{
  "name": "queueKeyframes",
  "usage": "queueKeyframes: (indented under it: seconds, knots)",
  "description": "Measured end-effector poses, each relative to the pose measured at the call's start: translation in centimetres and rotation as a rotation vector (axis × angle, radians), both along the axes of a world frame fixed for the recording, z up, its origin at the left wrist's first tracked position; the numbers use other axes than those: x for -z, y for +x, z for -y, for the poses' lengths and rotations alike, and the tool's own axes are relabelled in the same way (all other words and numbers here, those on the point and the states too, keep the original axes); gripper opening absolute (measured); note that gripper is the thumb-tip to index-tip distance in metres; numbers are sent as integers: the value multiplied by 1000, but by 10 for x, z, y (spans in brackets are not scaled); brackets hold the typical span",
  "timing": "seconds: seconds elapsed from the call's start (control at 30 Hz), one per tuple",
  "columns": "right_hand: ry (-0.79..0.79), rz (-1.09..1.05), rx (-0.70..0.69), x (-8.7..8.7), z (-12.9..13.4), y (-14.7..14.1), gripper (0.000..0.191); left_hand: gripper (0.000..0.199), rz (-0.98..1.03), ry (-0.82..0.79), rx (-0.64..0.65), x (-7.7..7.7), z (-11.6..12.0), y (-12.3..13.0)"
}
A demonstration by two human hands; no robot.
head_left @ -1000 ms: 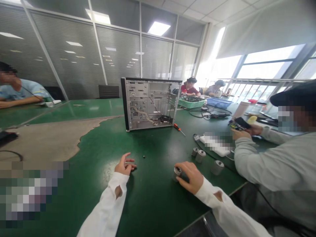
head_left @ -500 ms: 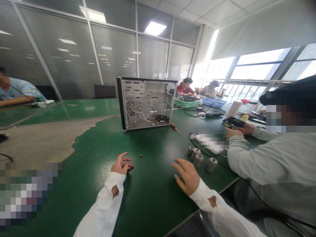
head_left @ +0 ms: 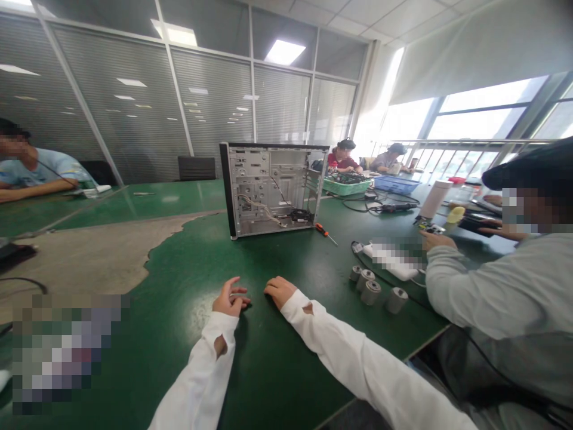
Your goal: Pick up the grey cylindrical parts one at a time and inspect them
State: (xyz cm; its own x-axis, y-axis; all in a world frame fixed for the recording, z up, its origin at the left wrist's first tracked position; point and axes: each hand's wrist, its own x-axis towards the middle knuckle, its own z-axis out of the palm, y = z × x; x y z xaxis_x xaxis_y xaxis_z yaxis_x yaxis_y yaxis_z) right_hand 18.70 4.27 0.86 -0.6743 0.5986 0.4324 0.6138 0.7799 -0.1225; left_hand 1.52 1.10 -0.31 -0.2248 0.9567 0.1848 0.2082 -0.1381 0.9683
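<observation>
My left hand (head_left: 230, 300) hovers low over the green table, fingers apart and a little curled, with nothing in it. Just right of it, my right hand (head_left: 281, 291) reaches across with its fingers bent down together onto the tabletop. Its fingertips cover the spot where a small dark piece lay; that piece is hidden now. Beyond both hands stands an open computer case (head_left: 273, 191), upright, with cables (head_left: 299, 214) inside it. An orange-handled screwdriver (head_left: 323, 230) lies by the case's lower right corner.
Several grey metal cylinders (head_left: 370, 292) stand to the right, near a white power strip (head_left: 394, 263). A co-worker (head_left: 492, 286) sits close on the right, holding a part. Farther back are a green basket (head_left: 347, 188) and a blue basket (head_left: 396, 184). The table covering (head_left: 179, 257) has a torn edge.
My right hand has swung left from near the cylinders to beside my left hand, covering the small dark piece. My left hand keeps its pose. The view has shifted slightly.
</observation>
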Motion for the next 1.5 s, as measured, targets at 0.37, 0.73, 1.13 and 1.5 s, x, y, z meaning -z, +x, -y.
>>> queueKeyframes:
  seconds: [0.37,0.73,1.13,1.5]
  knots:
    - [306,-228,817,-33,55,210,21,48,-20,21,2,8,-6,-2]
    - [199,-55,750,-24,50,232,19,49,-18,16,-5,6,-6,-2]
    - [204,-37,756,-26,51,236,19,48,-18,25,-5,7,-7,-2]
    - [252,6,927,-10,67,263,36,47,3,19,-22,5,-4,1]
